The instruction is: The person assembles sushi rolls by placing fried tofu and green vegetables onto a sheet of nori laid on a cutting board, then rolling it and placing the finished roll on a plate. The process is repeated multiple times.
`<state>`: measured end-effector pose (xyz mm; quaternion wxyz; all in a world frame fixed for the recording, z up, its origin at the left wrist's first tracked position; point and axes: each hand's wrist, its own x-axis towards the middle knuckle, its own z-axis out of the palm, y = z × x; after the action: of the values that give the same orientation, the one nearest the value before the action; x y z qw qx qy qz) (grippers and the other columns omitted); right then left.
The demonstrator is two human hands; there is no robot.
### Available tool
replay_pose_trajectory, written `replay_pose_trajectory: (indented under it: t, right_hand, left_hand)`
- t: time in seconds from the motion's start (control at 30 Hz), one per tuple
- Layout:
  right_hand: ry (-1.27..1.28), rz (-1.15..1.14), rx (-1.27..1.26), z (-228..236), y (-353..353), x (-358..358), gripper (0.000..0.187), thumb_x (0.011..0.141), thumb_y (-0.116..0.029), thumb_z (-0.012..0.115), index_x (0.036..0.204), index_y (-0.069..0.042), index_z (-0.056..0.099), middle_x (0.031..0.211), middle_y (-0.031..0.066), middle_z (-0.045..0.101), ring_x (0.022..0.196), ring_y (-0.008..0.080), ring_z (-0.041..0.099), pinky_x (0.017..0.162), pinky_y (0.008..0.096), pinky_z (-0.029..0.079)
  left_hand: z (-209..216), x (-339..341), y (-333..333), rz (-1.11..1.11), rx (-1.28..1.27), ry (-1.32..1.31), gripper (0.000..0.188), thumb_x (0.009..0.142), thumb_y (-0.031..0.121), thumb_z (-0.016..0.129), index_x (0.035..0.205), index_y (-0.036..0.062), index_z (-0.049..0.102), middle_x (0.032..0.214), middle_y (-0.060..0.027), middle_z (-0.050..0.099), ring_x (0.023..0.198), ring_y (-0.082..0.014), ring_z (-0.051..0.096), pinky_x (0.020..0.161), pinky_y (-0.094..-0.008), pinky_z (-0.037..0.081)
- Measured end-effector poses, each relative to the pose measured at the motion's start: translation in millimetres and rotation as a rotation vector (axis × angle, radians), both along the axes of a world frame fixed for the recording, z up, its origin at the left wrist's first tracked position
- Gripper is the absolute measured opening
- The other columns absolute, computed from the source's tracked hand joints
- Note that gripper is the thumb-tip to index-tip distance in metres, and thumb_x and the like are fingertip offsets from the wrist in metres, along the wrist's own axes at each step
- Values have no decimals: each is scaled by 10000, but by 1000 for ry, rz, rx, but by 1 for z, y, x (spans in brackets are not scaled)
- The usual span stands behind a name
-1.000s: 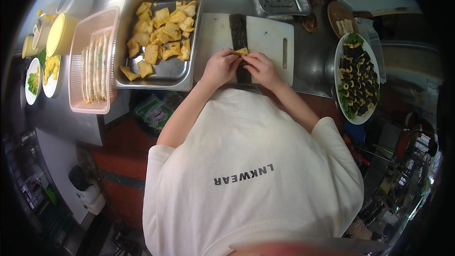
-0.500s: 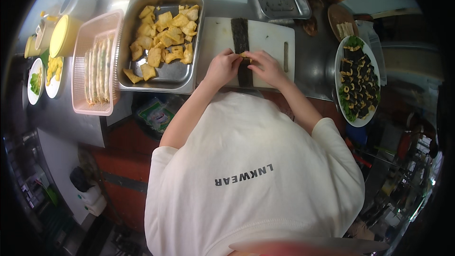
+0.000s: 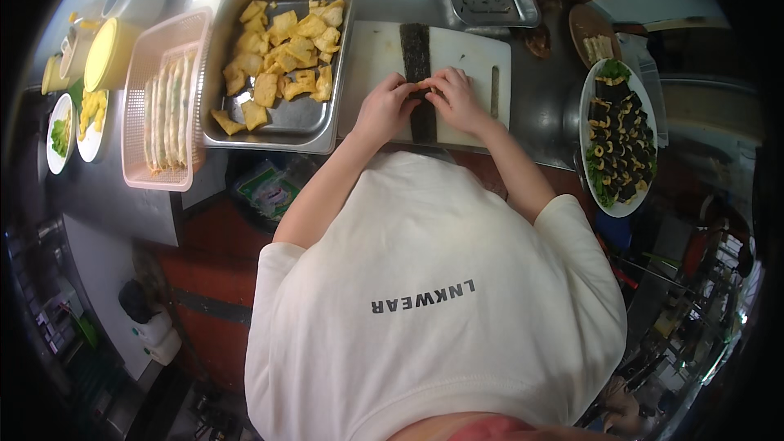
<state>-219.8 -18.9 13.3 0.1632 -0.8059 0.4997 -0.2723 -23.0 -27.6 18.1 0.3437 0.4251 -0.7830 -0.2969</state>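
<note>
A dark strip of seaweed [image 3: 416,51] lies lengthwise across the white cutting board [image 3: 464,53]. Over its middle, my left hand [image 3: 384,110] and my right hand [image 3: 456,101] meet with bent fingers. Between their fingertips they pinch a small yellow piece of fried tofu [image 3: 422,85], mostly covered by the fingers. To the left stands a deep steel tray [image 3: 282,137] with many loose golden tofu pieces [image 3: 265,90] in it. On the right, an oval white plate [image 3: 584,118] carries rows of dark seaweed rolls [image 3: 625,135] with yellow ends and green leaves at its edge.
Left of the tray is a pink plastic basket [image 3: 134,126] of long pale rolls. Beyond it stand a yellow tub [image 3: 110,55] and two small plates of food. A shallow steel tray [image 3: 490,4] sits behind the board, with a brown round dish [image 3: 590,24] farther right.
My fingers have shifted slightly around the tofu piece, and my right fingers are bent more. The whole view has moved a little. The seaweed strip stays on the board.
</note>
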Motion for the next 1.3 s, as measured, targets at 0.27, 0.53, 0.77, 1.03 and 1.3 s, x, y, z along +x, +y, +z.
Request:
replay_pose_trajectory:
  t: [0.27, 0.53, 0.77, 1.03, 1.3]
  right_hand:
    - [-291, 15, 189, 10, 1, 0, 263, 793, -78, 703, 1055, -103, 683, 975, 48, 594, 913, 222, 580, 795, 344, 446]
    - [-130, -13, -54, 1, -7, 0, 155, 814, -107, 674, 966, -84, 694, 915, 37, 612, 915, 233, 565, 785, 356, 432]
    - [-216, -76, 59, 3, -7, 6, 211, 798, -80, 683, 1008, -92, 692, 969, 46, 614, 913, 239, 578, 796, 363, 436]
    - [-137, -51, -122, -10, -12, 2, 246, 777, -74, 700, 1023, -83, 687, 1040, 50, 625, 998, 242, 578, 845, 361, 434]
    - [-5, -139, -226, -9, -20, 6, 267, 784, -95, 699, 1050, -87, 677, 1054, 35, 579, 1026, 226, 563, 877, 390, 399]
  left_hand:
    - [9, 1, -26, -71, 94, -220, 228, 773, 178, 707, 974, 69, 711, 928, -105, 604, 843, -304, 622, 739, -393, 514]
    - [4, 2, -18, -69, -218, -88, 207, 733, 95, 733, 935, 56, 718, 928, -93, 644, 847, -278, 622, 739, -373, 518]
    - [-3, 1, -35, -157, -167, -107, 158, 755, 95, 699, 908, 61, 711, 891, -81, 637, 839, -278, 592, 751, -382, 502]
    - [3, 3, -54, -183, -151, -213, 167, 755, 144, 705, 910, 84, 714, 899, -66, 632, 849, -275, 585, 793, -391, 469]
    - [-1, 4, -60, -231, -143, -217, 197, 776, 163, 681, 958, 99, 720, 1021, -49, 656, 963, -253, 602, 848, -383, 436]
